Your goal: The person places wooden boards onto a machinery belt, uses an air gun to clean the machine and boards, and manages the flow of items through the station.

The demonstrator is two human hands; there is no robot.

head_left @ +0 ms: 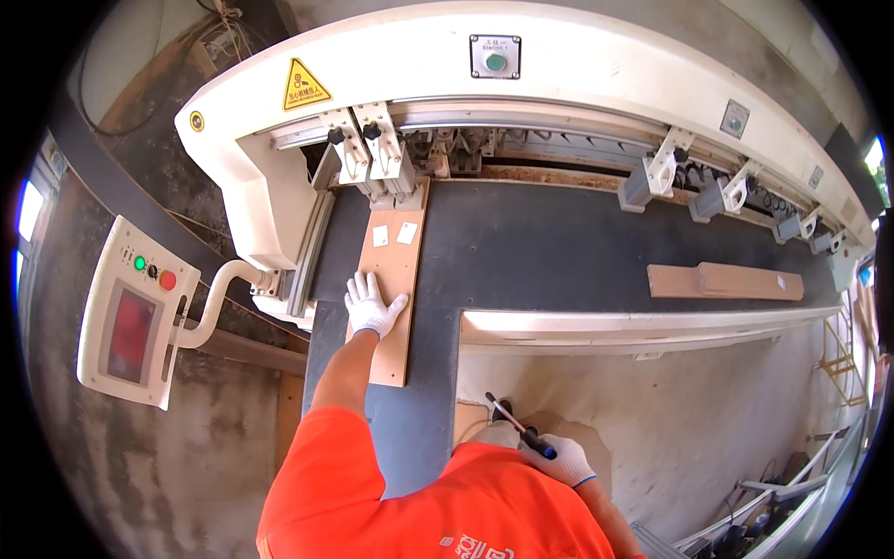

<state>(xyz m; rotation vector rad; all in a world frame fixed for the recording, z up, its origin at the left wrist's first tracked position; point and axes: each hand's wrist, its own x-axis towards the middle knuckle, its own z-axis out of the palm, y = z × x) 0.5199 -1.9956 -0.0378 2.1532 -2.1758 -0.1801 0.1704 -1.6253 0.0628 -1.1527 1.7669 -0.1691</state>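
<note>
My left hand [371, 306], in a white knit glove, lies flat with fingers spread on a long light-brown wooden board [398, 270]. The board rests lengthwise on the dark machine table, its far end beneath two clamps [382, 158] of the white machine. Two small white labels [394, 234] and several small holes show on its upper face. Down by my body, my gloved right hand [565, 460] is closed round the dark, blue-ended handle of a screwdriver [510, 416]. The screwdriver's thin shaft points up and to the left, away from the board.
A white control panel [138, 312] with buttons and a reddish screen stands at the left on a curved arm. More boards [726, 281] are stacked at the table's right. Further clamps [652, 177] hang along the white machine beam [596, 61]. Metal framing [782, 489] stands lower right.
</note>
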